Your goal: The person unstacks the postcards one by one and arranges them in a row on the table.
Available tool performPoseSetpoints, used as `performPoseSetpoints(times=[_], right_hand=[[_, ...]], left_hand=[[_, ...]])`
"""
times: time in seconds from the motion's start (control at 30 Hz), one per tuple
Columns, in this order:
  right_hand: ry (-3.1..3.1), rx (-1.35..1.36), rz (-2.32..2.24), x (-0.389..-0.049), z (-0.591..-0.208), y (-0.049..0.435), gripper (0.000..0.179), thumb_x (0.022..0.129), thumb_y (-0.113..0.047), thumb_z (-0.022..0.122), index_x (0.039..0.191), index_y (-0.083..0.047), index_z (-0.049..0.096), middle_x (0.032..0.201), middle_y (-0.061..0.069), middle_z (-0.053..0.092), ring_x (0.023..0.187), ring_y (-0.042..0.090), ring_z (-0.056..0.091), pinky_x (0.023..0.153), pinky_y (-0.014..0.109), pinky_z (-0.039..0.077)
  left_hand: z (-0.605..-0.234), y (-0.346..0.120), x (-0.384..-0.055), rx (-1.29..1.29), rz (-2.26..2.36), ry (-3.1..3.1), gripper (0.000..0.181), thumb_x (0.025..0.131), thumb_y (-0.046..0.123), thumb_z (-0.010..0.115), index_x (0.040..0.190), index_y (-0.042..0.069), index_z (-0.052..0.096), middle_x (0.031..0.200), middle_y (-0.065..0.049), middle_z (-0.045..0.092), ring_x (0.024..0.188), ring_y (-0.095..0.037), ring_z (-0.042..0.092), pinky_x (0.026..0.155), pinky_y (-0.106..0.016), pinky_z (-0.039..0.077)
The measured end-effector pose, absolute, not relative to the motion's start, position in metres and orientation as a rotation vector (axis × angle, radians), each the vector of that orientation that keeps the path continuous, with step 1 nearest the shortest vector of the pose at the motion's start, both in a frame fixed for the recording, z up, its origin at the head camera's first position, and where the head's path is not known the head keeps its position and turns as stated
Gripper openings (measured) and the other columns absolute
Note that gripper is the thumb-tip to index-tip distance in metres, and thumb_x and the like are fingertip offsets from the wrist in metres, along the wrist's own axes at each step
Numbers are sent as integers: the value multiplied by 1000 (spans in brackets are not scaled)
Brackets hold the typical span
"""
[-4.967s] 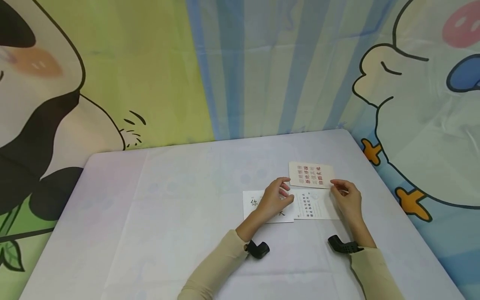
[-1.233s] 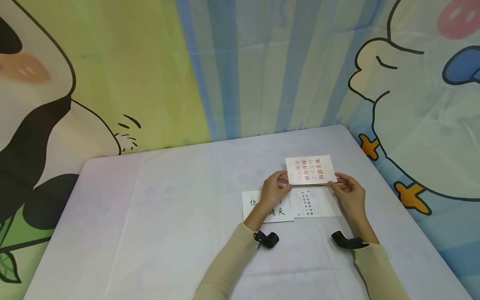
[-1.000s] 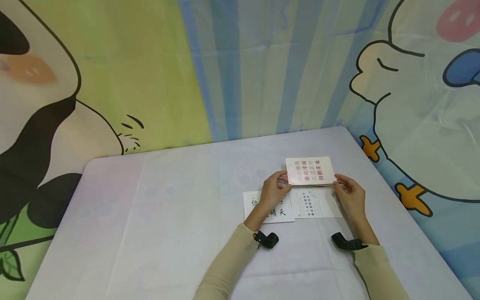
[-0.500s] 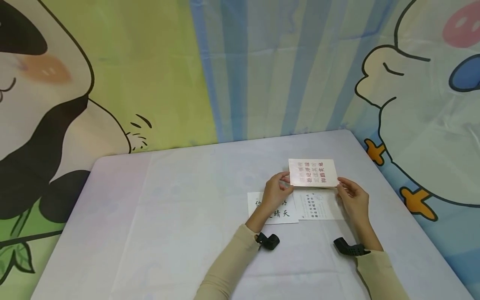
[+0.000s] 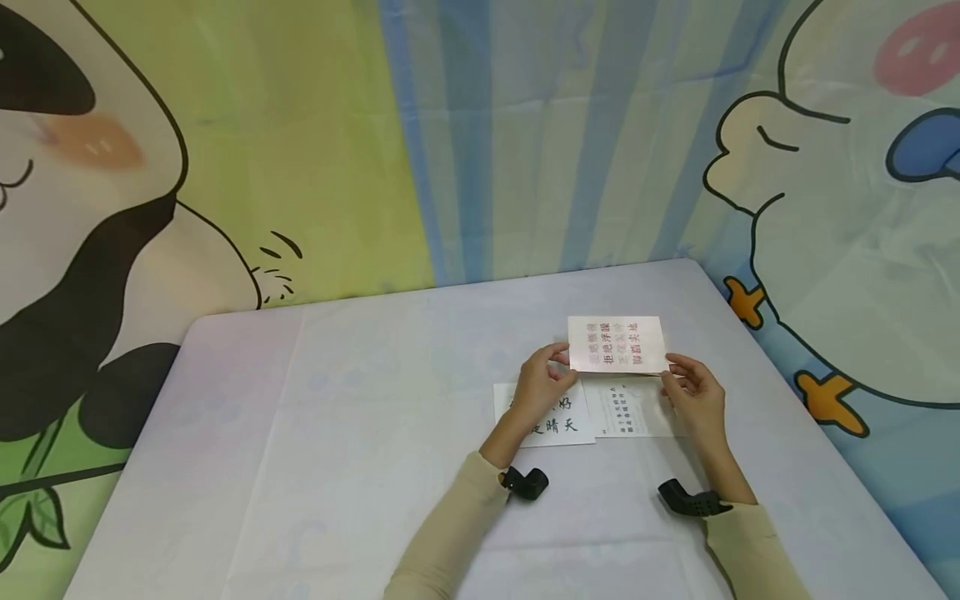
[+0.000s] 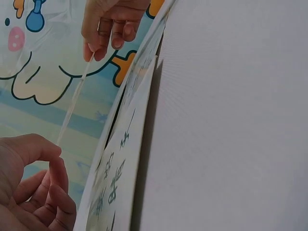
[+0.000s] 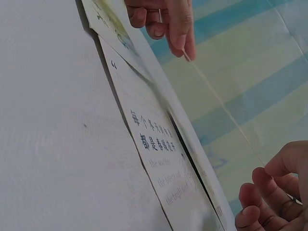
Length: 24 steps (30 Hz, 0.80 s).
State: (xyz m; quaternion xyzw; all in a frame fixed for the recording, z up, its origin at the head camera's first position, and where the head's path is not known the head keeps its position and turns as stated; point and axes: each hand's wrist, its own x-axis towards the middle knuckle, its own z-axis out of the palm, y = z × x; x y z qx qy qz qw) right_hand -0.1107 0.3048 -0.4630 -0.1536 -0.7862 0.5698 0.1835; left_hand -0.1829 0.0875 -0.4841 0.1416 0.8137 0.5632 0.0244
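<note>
My left hand point(image 5: 536, 385) pinches the lower left corner of a cream card point(image 5: 617, 343) printed with red and faded Chinese characters. At its lower right corner, my right hand point(image 5: 697, 400) pinches too, thumb against finger. Both wrist views catch this card point(image 7: 224, 103) nearly edge-on, raised above the table. Below it lies a white card point(image 5: 637, 412) with small vertical lettering. Another white card point(image 5: 564, 427), with large dark characters, overlaps that one's left end; my left hand and wrist partly cover it from the head camera.
A white cloth covers the table point(image 5: 375, 450). Behind it hangs a striped, cartoon-printed backdrop point(image 5: 517, 150), which continues along the right side. Black wrist cameras point(image 5: 525, 483) sit at both cuffs.
Five seconds ago my left hand's thumb was apart from the cream card, which lay lower; now both hands hold it raised. In the last half second card and hands shifted slightly left.
</note>
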Motion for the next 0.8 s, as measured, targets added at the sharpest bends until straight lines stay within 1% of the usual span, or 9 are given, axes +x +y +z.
performPoseSetpoints(times=[0.13, 0.27, 0.47, 0.67, 0.8], right_hand=[[-2210, -383, 1650, -108, -455, 294, 34, 91, 5, 59, 124, 9, 57, 92, -4, 58, 62, 7, 60, 52, 16, 46], [-2201, -351, 1673, -110, -463, 294, 32, 91, 3, 60, 123, 8, 57, 91, -8, 59, 61, 5, 59, 51, 15, 45], [-2220, -294, 1668, -112, -475, 294, 32, 91, 2, 61, 122, 9, 56, 89, -14, 59, 62, 3, 58, 51, 14, 45], [-2243, -232, 1682, -110, -474, 288, 35, 90, 2, 63, 123, 10, 54, 90, -13, 59, 66, 1, 58, 55, 15, 48], [-2229, -211, 1726, -111, -473, 285, 35, 90, 3, 63, 122, 11, 54, 89, -12, 60, 67, 0, 58, 55, 15, 49]], left_hand=[[-486, 79, -182, 440, 1732, 2538, 46, 85, 6, 71, 130, 3, 59, 104, -6, 64, 67, -2, 51, 55, -15, 43], [-486, 72, -182, 443, 1733, 2547, 46, 85, 5, 70, 130, 2, 59, 104, -7, 64, 66, -2, 51, 55, -15, 43], [-484, 63, -178, 397, 1721, 2528, 47, 86, 8, 71, 131, 3, 58, 105, -7, 63, 66, -2, 50, 55, -15, 42], [-475, 54, -171, 368, 1641, 2573, 50, 85, 14, 74, 131, 3, 58, 105, -5, 62, 67, -3, 52, 55, -16, 43], [-469, 49, -168, 355, 1626, 2596, 50, 84, 12, 74, 130, 5, 58, 104, -2, 62, 68, -4, 54, 57, -17, 45]])
